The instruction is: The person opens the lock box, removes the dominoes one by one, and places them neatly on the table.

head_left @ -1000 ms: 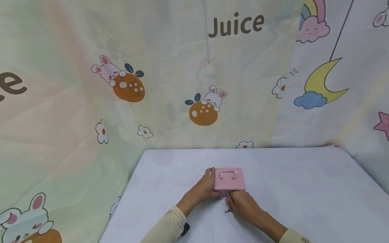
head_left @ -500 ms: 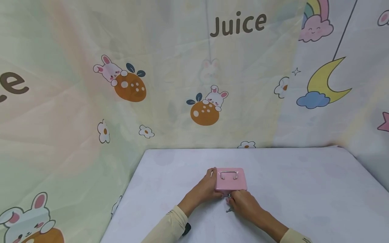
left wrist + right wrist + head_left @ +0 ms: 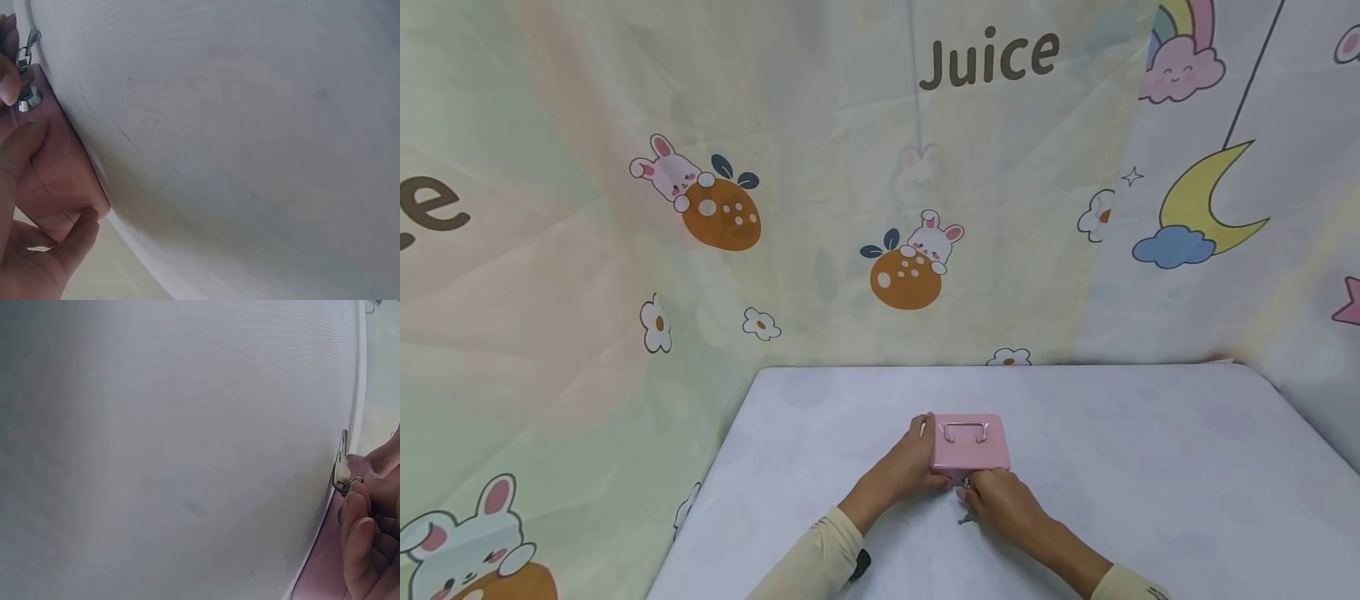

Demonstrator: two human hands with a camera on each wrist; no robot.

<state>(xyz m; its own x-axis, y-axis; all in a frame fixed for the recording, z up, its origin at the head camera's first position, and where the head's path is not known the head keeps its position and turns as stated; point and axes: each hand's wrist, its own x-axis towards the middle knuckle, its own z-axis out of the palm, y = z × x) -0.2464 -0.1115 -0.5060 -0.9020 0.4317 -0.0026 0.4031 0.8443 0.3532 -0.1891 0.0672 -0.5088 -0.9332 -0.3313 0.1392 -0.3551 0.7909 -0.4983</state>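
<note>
A small pink metal box point(image 3: 970, 450) with a wire handle point(image 3: 964, 431) on its lid stands on the white table. My left hand point(image 3: 904, 465) grips its left side, thumb on the front face and fingers on the side wall. At the front sits a silver lock point(image 3: 29, 99). My right hand point(image 3: 1006, 504) pinches a key at this lock, and its fingers hide most of that key. A second key point(image 3: 342, 470) hangs from the same ring point(image 3: 350, 484) and sticks out beyond the fingertips.
The white tabletop point(image 3: 1150, 467) extends around the box, ending at a back edge against a printed cloth backdrop point(image 3: 820, 208). A black object point(image 3: 861, 567) shows partly from behind the left sleeve point(image 3: 822, 550).
The head view has shifted slightly, so the box and hands appear a little further right. Both hands keep their hold on the box and key.
</note>
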